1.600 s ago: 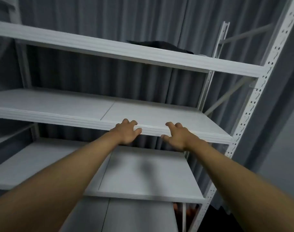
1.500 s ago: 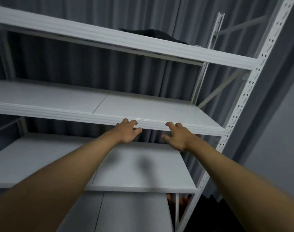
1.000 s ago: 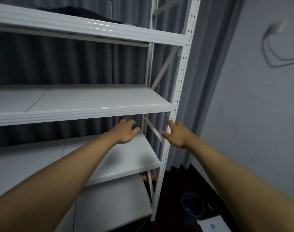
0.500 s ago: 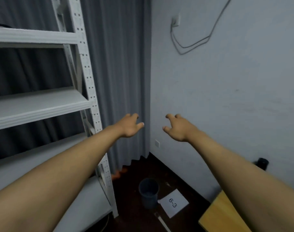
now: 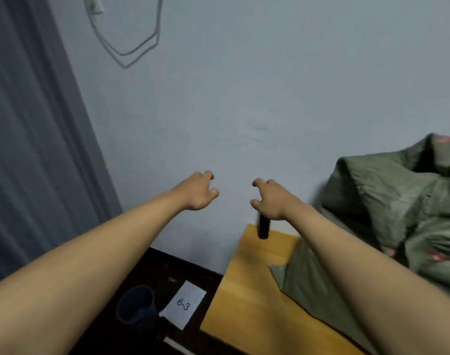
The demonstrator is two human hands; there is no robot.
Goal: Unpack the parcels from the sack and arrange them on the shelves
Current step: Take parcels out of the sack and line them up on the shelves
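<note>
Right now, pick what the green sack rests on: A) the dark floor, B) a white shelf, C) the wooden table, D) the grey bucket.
C: the green sack lies slumped on the wooden table against the wall, while both hands, left hand and right hand, hover empty short of it.

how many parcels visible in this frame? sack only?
0 parcels in plain view. The green sack lies on the wooden table at right; any parcels would be hidden inside it. Both the left hand and right hand hold nothing.
</note>
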